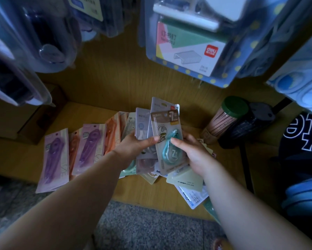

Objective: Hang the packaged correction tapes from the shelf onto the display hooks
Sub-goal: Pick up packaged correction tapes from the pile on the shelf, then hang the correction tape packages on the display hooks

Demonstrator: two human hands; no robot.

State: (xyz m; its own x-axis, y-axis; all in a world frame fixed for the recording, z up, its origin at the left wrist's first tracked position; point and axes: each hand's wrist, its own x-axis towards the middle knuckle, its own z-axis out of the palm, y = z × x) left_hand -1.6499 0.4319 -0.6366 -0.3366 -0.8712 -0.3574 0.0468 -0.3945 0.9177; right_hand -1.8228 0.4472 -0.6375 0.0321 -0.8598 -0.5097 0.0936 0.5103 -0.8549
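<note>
Shelf (pixel 137 192): wooden, carrying the stock. Purple packs (pixel 56 157) lie flat on it at left, long axes running away from the person.

Fan of packs (pixel 146 127): held above the shelf, below a hanging staples pack (pixel 186 49). Left hand (pixel 133 147) pinches the fan, thumb across the faces and fingers behind. Right hand (pixel 193 154) pinches the front pack (pixel 168 141), thumb on its teal blister, fingers underneath.

Handling, as judged: each pack is light, a stiff card with a glossy blister, and liable to slide within a stack. Grip the lower card margin; keep the header free.

Orientation: the front pack stands near-upright, long axis toward the hanging goods, header leading. Its hole (pixel 165 115) is dim, probably centred.
</note>
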